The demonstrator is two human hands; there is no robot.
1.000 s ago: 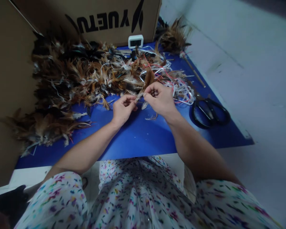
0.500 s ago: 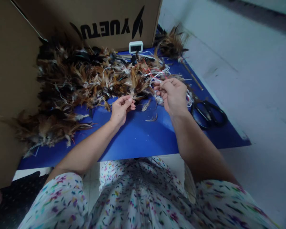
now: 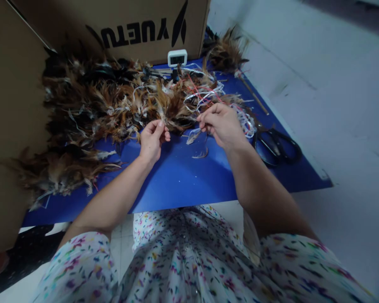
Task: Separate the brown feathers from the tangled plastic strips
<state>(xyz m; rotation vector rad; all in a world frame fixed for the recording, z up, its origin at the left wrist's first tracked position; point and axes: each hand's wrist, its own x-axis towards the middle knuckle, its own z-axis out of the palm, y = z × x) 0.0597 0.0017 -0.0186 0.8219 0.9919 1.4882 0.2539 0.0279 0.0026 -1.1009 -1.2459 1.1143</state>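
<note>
My left hand (image 3: 152,141) is closed, thumb and forefinger pinching the base of a small feather bunch (image 3: 163,103) whose tips point up and away from me. To its right, my right hand (image 3: 222,125) is pinched shut in front of white and red plastic strings (image 3: 205,96). Whatever lies between its fingertips is too small to make out. A large pile of brown and black feathers (image 3: 107,101) spreads behind and left of my hands. One loose pale feather (image 3: 193,137) lies on the blue table (image 3: 183,185) between them.
Black-handled scissors (image 3: 276,145) lie right of my right hand. A feather duster with a stick handle (image 3: 252,92) rests at the back right. Behind the pile stand a small white digital clock (image 3: 177,58) and a cardboard box (image 3: 139,12). Another feather bundle (image 3: 63,168) sits at the left.
Both hands have shifted slightly left, the right one more than the left, and the gap between them is a little smaller. The view has also shifted slightly.
</note>
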